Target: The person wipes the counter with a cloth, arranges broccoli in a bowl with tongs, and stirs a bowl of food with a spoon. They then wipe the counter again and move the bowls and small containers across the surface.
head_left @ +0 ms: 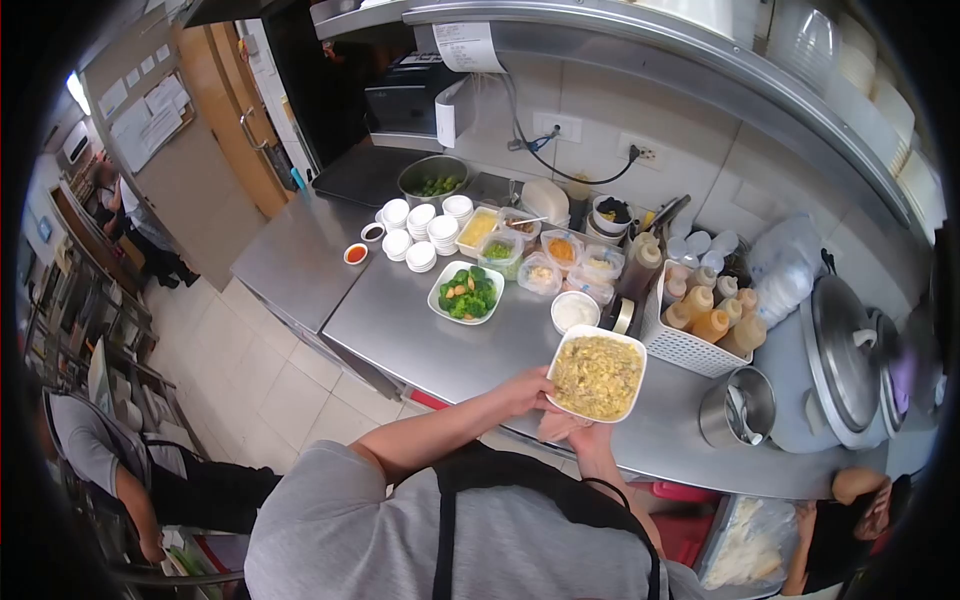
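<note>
The left hand (530,391) pinches the side of a white bowl (634,392) of yellow food (598,375), held up by the table's (470,365) front edge, and the right hand (577,429) is under it, but I cannot tell if those fingers are spread or pressed together.

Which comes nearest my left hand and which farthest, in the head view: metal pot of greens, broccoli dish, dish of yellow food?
1. Dish of yellow food: touching the left hand.
2. Broccoli dish: ahead, slightly left.
3. Metal pot of greens: far back, left.
</note>
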Tool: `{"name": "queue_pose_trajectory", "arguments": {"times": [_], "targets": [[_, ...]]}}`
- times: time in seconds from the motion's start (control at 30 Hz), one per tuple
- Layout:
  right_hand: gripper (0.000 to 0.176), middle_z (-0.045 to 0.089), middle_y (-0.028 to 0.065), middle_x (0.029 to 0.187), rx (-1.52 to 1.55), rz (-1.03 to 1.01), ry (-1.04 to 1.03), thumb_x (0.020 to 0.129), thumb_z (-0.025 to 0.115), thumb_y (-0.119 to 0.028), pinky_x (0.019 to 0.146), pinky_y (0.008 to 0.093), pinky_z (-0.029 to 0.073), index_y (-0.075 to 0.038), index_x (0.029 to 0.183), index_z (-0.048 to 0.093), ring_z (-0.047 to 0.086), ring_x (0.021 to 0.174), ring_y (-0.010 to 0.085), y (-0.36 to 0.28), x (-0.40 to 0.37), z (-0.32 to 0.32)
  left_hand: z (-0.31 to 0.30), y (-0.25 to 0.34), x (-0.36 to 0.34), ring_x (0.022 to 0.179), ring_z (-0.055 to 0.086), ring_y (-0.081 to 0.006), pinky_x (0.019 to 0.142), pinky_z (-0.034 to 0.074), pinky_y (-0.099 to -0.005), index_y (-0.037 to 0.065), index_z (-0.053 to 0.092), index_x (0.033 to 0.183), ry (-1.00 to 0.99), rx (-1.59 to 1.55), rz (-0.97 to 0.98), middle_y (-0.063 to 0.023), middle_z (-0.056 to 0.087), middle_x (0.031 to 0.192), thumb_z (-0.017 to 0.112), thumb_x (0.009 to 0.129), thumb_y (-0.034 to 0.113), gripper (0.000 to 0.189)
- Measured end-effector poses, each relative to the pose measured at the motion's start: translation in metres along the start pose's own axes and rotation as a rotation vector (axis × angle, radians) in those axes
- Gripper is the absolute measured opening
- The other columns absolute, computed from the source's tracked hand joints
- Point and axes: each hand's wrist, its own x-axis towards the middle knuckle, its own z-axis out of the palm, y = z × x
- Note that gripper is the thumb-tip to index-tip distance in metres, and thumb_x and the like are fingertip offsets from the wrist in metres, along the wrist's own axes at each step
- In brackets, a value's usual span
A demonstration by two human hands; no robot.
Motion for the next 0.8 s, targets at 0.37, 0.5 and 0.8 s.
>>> {"name": "queue_pose_trajectory", "arguments": {"times": [0.37, 0.5, 0.8], "targets": [[0.039, 0.053, 0.0130, 0.114, 0.011, 0.208, -0.147, 0.088, 0.042, -0.027, 0.086, 0.0397, 0.046, -0.003, 0.119, 0.043, 0.053, 0.102, 0.0268, -0.031, 0.008, -0.036, 0.015, -0.009, -0.035, 0.095, 0.058, -0.0240, 0.078, 0.051, -0.0349, -0.002, 0.044, 0.120, 0.214, 0.286, -0.053, -0.0137, 0.055, 0.109, 0.045, 0.073, -0.005, 0.048], [0.039, 0.054, 0.0123, 0.111, -0.115, 0.119, 0.125, 0.088, 0.045, -0.027, 0.082, 0.0362, 0.048, -0.002, 0.117, 0.044, 0.055, 0.098, 0.0235, 0.007, -0.014, -0.040, -0.009, -0.014, -0.051, 0.099, 0.056, -0.0253, 0.080, 0.051, -0.0373, -0.001, 0.040, 0.123, 0.146, 0.122, -0.020, -0.0141, 0.053, 0.113, 0.045, 0.073, -0.004, 0.051], [0.053, 0.020, 0.0177, 0.140, -2.472, -0.210, 0.975, 0.088, 0.040, -0.038, 0.101, 0.0503, 0.018, -0.016, 0.134, 0.029, 0.019, 0.127, 0.0394, -0.083, -0.025, -0.125, -0.111, 0.029, -0.158, 0.097, 0.057, -0.0296, 0.079, 0.051, -0.0394, -0.005, 0.039, 0.120, 0.401, 0.133, 0.088, -0.0184, 0.053, 0.111, 0.044, 0.072, -0.001, 0.049]]}}
